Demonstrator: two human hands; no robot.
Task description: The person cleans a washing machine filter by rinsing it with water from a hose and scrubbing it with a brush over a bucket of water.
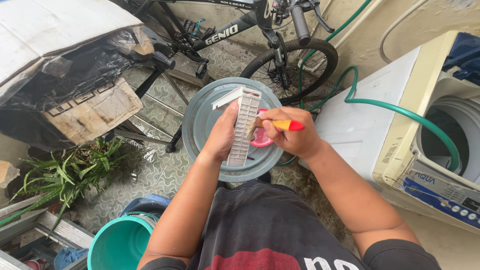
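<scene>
My left hand [222,135] holds a long white plastic filter grid [244,125] upright over a round grey lid [200,120]. My right hand [292,135] grips a small brush with a yellow and red handle [287,125]; its bristles [251,128] touch the grid's right side. A red object [261,139] lies on the lid, partly hidden behind the brush and my right hand.
A white top-loading washing machine [370,125] with a green hose [400,111] running into its tub stands at the right. A black bicycle [270,45] leans at the back. A teal bucket [120,242], a potted plant [70,172] and a covered cardboard box [65,75] are at the left.
</scene>
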